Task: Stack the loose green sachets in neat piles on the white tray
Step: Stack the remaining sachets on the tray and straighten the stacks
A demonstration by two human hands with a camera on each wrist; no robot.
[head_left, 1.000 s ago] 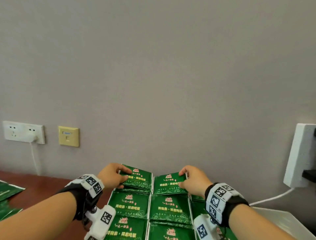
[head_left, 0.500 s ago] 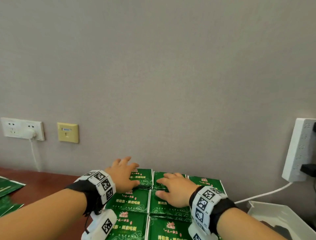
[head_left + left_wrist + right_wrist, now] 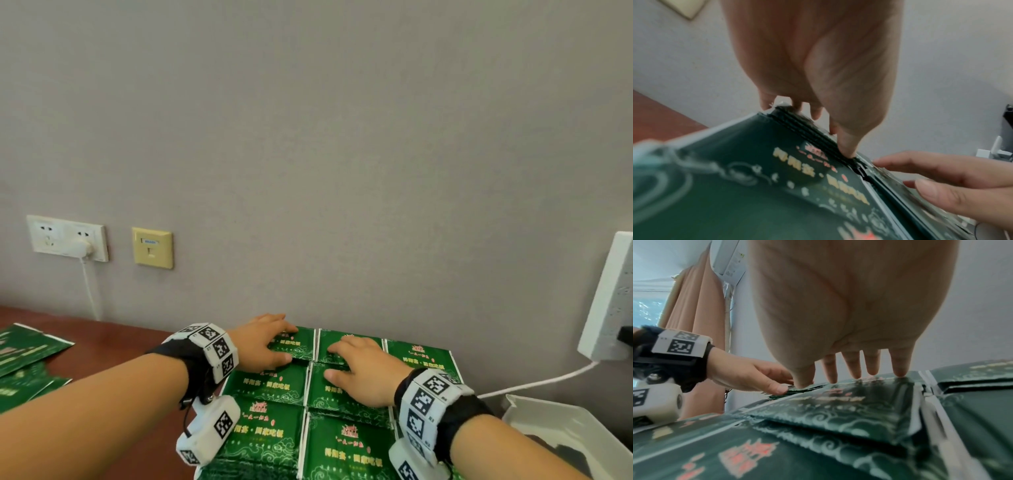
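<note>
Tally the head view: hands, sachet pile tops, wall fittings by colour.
Hands: 2 (left hand, right hand)
Green sachet pile tops: 7 showing; the right wrist may hide more
White wall fittings: 2 (socket plate, power strip)
Yellow wall fittings: 1 (yellow plate)
Total: 12

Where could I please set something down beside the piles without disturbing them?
Bare table lies between the loose sachets on the left and the piles. It is crowded where the left hand and right hand press the piles, packed edge to edge.
</note>
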